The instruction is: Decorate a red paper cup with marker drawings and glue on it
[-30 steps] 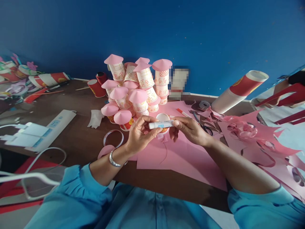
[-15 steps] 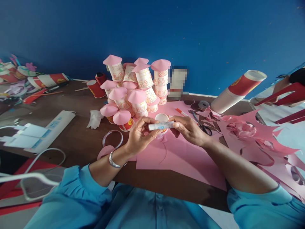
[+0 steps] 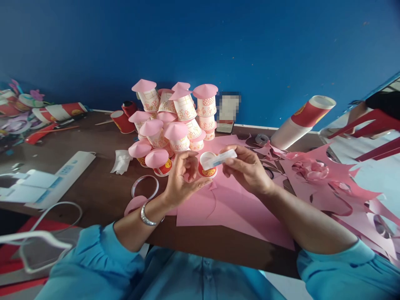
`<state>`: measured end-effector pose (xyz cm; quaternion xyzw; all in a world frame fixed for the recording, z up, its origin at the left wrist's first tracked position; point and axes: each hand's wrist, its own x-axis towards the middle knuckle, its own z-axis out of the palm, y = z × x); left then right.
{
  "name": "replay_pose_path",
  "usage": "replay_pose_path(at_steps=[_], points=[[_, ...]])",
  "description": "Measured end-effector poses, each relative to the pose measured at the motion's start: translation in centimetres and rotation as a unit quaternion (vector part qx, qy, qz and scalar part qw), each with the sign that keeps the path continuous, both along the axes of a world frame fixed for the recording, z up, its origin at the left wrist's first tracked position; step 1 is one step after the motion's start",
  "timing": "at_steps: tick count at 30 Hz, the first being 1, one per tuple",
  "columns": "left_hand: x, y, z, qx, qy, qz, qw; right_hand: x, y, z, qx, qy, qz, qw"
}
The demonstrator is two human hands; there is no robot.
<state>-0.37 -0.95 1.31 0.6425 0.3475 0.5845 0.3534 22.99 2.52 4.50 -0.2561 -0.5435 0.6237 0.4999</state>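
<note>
My right hand [image 3: 245,168] is closed around a white glue stick [image 3: 225,158] with a blue label, which tilts over a paper cup. That cup [image 3: 208,171] is red and white, with its round white end facing up. To the left of the cup, my left hand [image 3: 186,173] is open, fingers curled and thumb apart, with nothing in it. Pink paper [image 3: 215,204] lies under both hands. Beyond my left hand stand several stacked paper cups with drawn patterns, topped by pink paper cones [image 3: 176,131].
A tape roll [image 3: 145,187] and white power strip [image 3: 67,177] lie left. Cut pink scraps [image 3: 315,168] spread on the right, near a tall leaning cup stack [image 3: 290,131]. A phone [image 3: 228,112] leans against the blue wall. Black scissor handles [image 3: 268,172] show partly behind my right hand.
My left hand has let go of the glue stick, its fingers now apart. The right hand keeps the stick and has tilted it, leaving more of the cup visible.
</note>
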Motion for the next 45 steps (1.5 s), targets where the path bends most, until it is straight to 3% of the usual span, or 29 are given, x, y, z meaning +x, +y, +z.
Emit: replay_pose_path(at_steps=[4,6,10,13,19,25,28,36,40,45], points=[[-0.2,0.9,-1.5,0.053,0.123,0.122,0.983,0.8,0.9,0.1,0.026,-0.011,-0.109,0.994],[-0.2,1.1,-2.4,0.069,0.191,0.154,0.967,1.1,1.5,-0.2,0.028,-0.021,-0.142,0.989],[-0.1,1.4,-4.3,0.046,0.273,0.127,0.953,1.1,2.4,-1.0,0.018,-0.038,-0.156,0.987],[-0.2,1.8,-4.9,-0.008,0.29,0.093,0.952,1.0,2.5,-1.0,0.036,-0.065,-0.133,0.988],[0.1,2.4,-3.9,-0.054,0.271,0.059,0.959,1.0,1.8,-0.2,0.11,-0.147,-0.165,0.969],[-0.1,1.9,-3.6,0.112,0.298,0.109,0.942,0.7,0.6,0.4,0.175,-0.191,-0.19,0.947],[-0.1,1.7,-3.7,0.153,0.292,0.108,0.938,0.6,0.0,0.8,0.218,-0.201,-0.194,0.935],[0.4,1.5,-4.3,0.123,0.327,0.089,0.933,0.5,-0.7,0.9,0.297,-0.256,-0.19,0.9],[0.5,1.5,-4.0,0.139,0.325,0.091,0.931,0.5,-0.7,0.8,0.295,-0.279,-0.186,0.895],[0.4,1.2,-3.4,0.104,0.347,0.084,0.928,0.5,-0.7,0.8,0.29,-0.283,-0.192,0.894]])
